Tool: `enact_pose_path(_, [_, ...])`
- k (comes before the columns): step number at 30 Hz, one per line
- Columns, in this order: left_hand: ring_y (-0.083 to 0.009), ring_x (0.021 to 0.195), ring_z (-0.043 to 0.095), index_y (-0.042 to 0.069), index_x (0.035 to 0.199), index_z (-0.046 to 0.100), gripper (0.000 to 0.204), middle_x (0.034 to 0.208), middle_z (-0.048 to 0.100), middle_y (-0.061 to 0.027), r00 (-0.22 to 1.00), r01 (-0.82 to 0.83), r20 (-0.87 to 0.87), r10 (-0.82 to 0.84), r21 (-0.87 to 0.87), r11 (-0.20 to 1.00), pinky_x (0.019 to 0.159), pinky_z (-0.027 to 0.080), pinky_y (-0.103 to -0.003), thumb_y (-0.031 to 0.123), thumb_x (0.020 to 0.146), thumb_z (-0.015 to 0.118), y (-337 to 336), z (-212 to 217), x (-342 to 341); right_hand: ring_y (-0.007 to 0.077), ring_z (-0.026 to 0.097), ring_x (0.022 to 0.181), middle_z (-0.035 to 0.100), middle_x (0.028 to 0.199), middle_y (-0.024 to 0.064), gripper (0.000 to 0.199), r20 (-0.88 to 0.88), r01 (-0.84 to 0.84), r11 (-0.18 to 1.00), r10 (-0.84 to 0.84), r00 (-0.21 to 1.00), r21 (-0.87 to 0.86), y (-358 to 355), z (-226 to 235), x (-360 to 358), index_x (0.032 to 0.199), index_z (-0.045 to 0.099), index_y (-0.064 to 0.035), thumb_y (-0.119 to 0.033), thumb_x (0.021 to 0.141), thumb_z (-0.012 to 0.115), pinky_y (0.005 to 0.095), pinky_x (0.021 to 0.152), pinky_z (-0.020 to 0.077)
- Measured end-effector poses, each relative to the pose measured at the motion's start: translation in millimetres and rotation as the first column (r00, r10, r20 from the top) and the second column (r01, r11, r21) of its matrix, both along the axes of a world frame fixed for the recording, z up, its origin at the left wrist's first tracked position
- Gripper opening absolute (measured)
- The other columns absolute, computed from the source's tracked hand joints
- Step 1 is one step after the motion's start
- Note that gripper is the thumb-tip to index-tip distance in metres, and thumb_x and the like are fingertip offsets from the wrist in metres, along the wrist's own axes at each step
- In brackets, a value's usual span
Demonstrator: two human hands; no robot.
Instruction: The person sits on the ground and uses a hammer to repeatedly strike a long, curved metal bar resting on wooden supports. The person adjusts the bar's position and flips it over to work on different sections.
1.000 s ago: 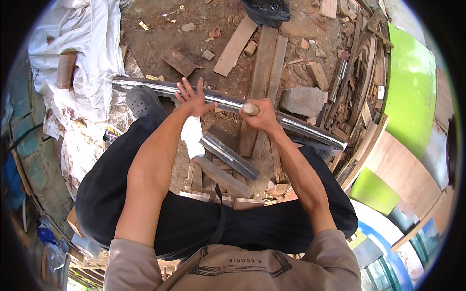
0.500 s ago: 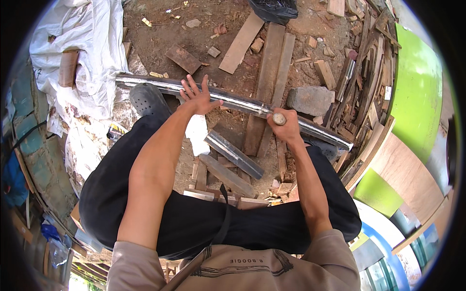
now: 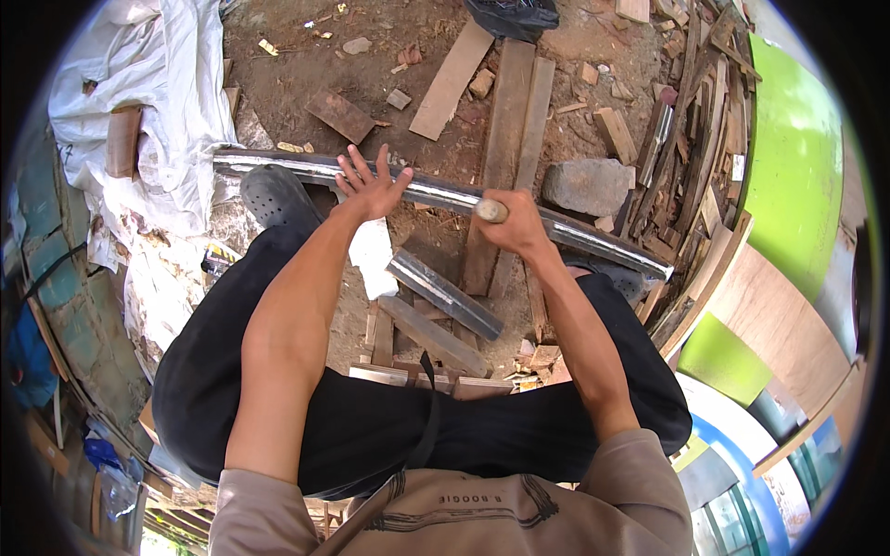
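A long dark bar with a whitish strip along its top (image 3: 604, 245) lies crosswise in front of me, its ends by my two shoes. My left hand (image 3: 373, 195) rests on or just over it left of the middle, fingers spread. Closed around a round wooden handle (image 3: 491, 211) is my right hand (image 3: 521, 224), right on the bar. The tool's working end is hidden beneath the fist, so its kind does not show. Below the bar lies a shorter dark piece with a similar light strip (image 3: 445, 293), beside a white block (image 3: 373, 264).
A grey stone block (image 3: 588, 188) sits beyond the bar's right half. Wooden planks (image 3: 505, 120) run away from me across the dirt. Scrap wood (image 3: 691, 148) is heaped at right, near a bright green panel (image 3: 797, 167). White sheeting (image 3: 158, 83) covers the far left.
My right hand has slid leftward along the bar with the wooden-handled tool, closer to my left hand. The left hand and the bar keep nearly the same place.
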State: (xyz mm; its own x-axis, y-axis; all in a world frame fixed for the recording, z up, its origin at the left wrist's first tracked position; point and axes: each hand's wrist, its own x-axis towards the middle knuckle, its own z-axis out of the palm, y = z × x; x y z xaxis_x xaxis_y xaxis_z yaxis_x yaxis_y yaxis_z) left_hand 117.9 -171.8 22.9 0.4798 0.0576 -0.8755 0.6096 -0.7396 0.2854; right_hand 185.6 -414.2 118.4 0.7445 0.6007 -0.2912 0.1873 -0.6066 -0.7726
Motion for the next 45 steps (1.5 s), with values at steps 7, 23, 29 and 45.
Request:
enact_pose_path(7, [-0.0459,0.133,-0.040,0.020,0.154,-0.015,0.098,0.146,-0.040,-0.0269,1.000,-0.001,-0.018,0.001,-0.006,1.000,0.110,-0.012,-0.062,0.083,0.084,0.013,-4,4,4,0.0372,0.061,0.057,0.060,0.061,0.0182,0.019,0.143,-0.082,0.994,0.090,0.986,-0.067,0,-18,-6,0.070,0.067,-0.0042,-0.021,0.071,0.075,0.0401,0.054,0.0498])
enact_pose_path(23, [-0.0473,0.134,-0.038,0.021,0.153,-0.016,0.096,0.148,-0.039,-0.0266,1.000,-0.024,0.015,0.023,0.009,1.000,0.111,-0.010,-0.062,0.083,0.085,0.011,-3,5,3,0.0363,0.062,0.057,0.060,0.059,0.0158,0.016,0.223,-0.081,0.994,0.097,0.970,-0.077,28,-17,-14,0.068,0.067,-0.0096,-0.024,0.068,0.074,0.0423,0.054,0.0505])
enact_pose_path(29, [-0.0448,0.132,-0.041,0.021,0.154,-0.015,0.094,0.147,-0.041,-0.0252,0.999,-0.044,0.016,0.044,-0.014,0.999,0.109,-0.012,-0.064,0.081,0.087,0.014,1,6,4,0.0370,0.061,0.059,0.060,0.061,0.0167,0.016,0.076,-0.100,0.991,0.093,0.993,0.090,-6,-12,-4,0.070,0.066,-0.0091,-0.020,0.062,0.075,0.0433,0.055,0.0481])
enact_pose_path(45, [-0.0459,0.134,-0.039,0.021,0.153,-0.017,0.101,0.147,-0.040,-0.0266,1.000,-0.015,-0.018,0.015,-0.025,1.000,0.111,-0.010,-0.062,0.086,0.082,0.013,-1,6,1,0.0187,0.057,0.057,0.055,0.059,0.0093,0.010,-0.182,0.126,0.929,-0.065,0.981,0.349,-57,-15,-9,0.070,0.064,-0.0062,-0.009,0.072,0.073,0.0324,0.053,0.0419])
